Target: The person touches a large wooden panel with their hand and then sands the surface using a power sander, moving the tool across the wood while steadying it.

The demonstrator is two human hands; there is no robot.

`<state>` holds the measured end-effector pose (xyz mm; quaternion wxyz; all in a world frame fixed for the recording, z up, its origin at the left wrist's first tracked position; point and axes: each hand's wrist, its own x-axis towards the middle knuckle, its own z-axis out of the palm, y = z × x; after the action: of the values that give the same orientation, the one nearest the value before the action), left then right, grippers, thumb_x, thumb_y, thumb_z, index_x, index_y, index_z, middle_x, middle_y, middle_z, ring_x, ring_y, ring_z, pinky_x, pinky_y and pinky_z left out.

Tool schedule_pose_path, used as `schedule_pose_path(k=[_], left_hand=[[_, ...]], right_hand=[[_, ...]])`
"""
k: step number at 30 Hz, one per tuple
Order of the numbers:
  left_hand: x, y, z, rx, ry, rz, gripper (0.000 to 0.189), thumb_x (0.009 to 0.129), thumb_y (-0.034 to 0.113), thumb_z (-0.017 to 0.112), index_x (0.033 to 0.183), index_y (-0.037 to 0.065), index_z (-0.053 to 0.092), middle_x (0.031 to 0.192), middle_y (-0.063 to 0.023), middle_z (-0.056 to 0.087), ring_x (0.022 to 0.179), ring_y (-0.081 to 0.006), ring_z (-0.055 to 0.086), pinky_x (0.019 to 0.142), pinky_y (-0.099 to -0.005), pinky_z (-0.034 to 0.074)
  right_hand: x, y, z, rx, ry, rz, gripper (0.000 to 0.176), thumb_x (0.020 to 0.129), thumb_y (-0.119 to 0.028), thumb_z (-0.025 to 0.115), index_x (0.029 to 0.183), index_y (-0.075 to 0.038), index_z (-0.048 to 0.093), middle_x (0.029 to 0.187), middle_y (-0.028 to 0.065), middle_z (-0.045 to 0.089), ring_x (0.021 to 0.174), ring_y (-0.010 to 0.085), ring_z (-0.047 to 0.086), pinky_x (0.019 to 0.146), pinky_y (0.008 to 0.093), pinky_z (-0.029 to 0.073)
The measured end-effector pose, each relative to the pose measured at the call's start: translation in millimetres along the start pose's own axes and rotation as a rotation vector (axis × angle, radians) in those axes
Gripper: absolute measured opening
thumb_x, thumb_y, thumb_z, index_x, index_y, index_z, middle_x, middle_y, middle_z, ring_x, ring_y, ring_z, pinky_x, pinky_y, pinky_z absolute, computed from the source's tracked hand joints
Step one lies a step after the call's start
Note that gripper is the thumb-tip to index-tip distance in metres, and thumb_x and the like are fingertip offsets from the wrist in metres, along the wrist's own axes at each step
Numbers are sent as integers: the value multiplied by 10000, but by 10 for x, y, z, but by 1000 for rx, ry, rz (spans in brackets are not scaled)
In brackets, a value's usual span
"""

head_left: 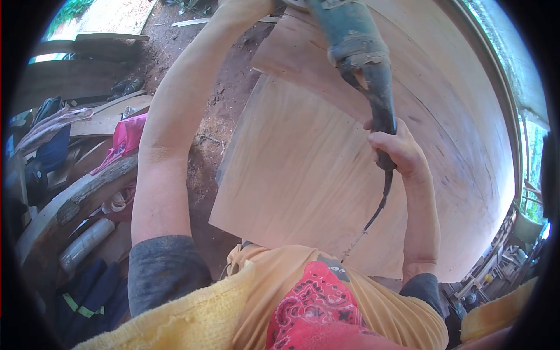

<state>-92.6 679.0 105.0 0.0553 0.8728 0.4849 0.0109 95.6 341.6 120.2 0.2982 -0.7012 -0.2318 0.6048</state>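
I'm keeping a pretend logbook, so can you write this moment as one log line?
right hand: grips tool by handle; left hand: mostly out of frame; cord: runs from handle toward shirt; boards: below tool

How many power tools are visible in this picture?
1: the teal corded power tool, at the top, right of centre, its rear handle in the right hand. Others may be hidden at the cluttered sides.

From here I can't read a single word, number or brand: the dusty casing of the tool (352,35) gives me no letters I can make out, and neither the grey print (335,268) on the shirt (382,303) nor the patterned bandana (315,300) spells anything legible.
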Motion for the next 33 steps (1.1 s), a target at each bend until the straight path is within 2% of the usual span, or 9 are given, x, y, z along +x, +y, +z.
schedule_pose_path(k=[4,12,15,17,19,22,26,29,33], left_hand=[[161,98,54,-11,34,63,181,858,178,708,953,48,792,1001,-213,755,970,-362,744,839,-472,589],[-397,-123,78,46,91,54,165,833,145,710,933,31,773,953,-226,750,945,-368,746,833,-480,590],[-522,-173,196,50,25,76,176,908,101,627,1069,36,656,1007,-209,749,990,-381,732,840,-493,582],[-573,-197,237,46,85,80,163,915,131,633,1055,47,642,983,-212,747,964,-397,729,818,-507,578],[-521,-294,251,59,61,16,179,944,201,633,1063,68,641,967,-215,744,934,-413,724,800,-521,570],[-327,-220,200,40,72,37,191,891,104,655,1067,32,674,973,-200,754,970,-382,736,820,-489,585],[-121,-29,221,-94,90,223,174,881,92,654,1030,53,736,1000,-189,760,975,-363,740,826,-468,589],[273,248,228,-84,95,182,154,824,109,700,939,41,776,972,-215,755,968,-363,743,841,-476,589],[550,443,133,-67,88,225,173,823,65,673,954,76,786,1006,-200,759,1014,-356,736,859,-468,587]], right_hand=[[10,-1,-53,0,30,7,409,782,-209,730,1100,23,617,761,30,577,610,147,589,563,310,480],[-223,168,277,16,-19,91,407,782,-174,739,1105,37,608,774,35,592,651,127,602,602,296,499],[-311,262,365,5,-74,97,383,808,-149,728,1119,34,602,801,33,588,669,115,598,614,290,499],[-346,268,415,1,-97,87,390,817,-140,725,1140,35,597,800,30,584,677,112,595,614,291,499],[-324,156,482,-34,-58,104,444,793,-165,732,1161,43,594,784,36,588,664,127,599,606,302,503],[-360,23,568,-18,31,74,466,785,-177,735,1171,43,594,779,40,590,650,138,604,595,307,504],[-274,132,443,63,70,89,457,802,-140,744,1188,45,587,796,39,590,646,132,602,590,302,499],[-255,91,280,106,116,57,456,794,-137,757,1178,46,595,791,49,597,617,146,610,561,309,497],[12,74,-14,90,154,-43,411,802,-150,749,1137,45,610,705,45,593,549,154,598,507,312,474]])
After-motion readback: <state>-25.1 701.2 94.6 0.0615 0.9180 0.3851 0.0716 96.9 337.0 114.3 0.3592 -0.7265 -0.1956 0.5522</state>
